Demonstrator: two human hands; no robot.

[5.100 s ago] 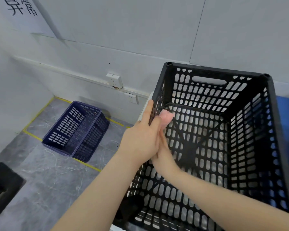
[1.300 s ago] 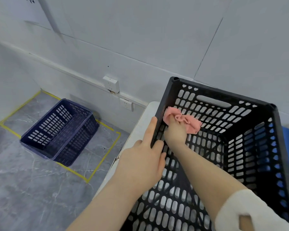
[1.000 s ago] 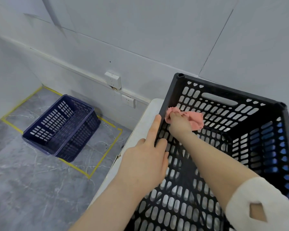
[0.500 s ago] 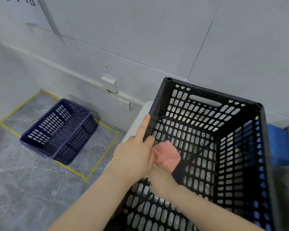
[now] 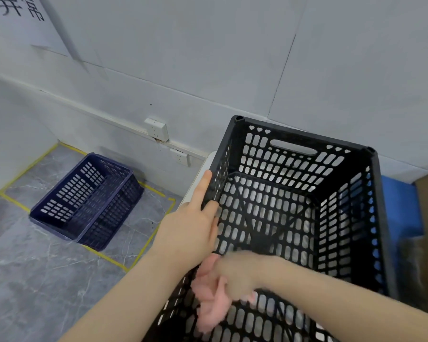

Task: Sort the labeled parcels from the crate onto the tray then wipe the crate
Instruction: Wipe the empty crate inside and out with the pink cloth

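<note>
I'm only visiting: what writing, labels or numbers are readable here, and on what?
White sheet on the wall: two large black Chinese characters, cropped by the picture's top edge, not readable whole.
Black slotted plastic crate: no text, only heart-shaped cut-outs.
Dark blue plastic basket on the floor: none.
White wall sockets: no readable marking.
Pink cloth: none.

Black perforated crate (image 5: pixel 376 218), pink cloth (image 5: pixel 211 307), navy slotted basket (image 5: pixel 84 201), grey marbled floor (image 5: pixel 35 280).
</note>
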